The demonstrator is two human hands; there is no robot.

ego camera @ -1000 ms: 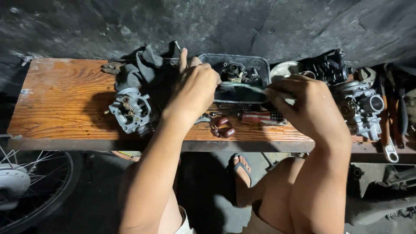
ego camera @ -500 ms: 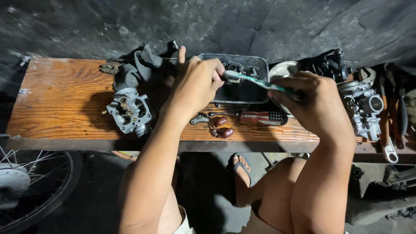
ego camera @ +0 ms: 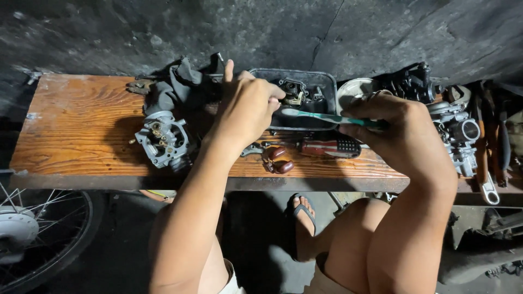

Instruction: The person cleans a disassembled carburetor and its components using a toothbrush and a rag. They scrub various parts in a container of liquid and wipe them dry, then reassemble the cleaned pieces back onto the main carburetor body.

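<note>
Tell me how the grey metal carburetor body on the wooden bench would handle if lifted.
The grey metal carburetor body looks like solid cast metal, so probably stiff and heavy for its size. Its lumpy shape suggests it won't roll. Small fittings stick out, perhaps awkward to grip.

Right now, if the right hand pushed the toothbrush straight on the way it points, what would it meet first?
The right hand points the green toothbrush leftward; its head would first meet the left hand, at the fingertips by the small part it holds above the dark tray. Depth is unclear.
</note>
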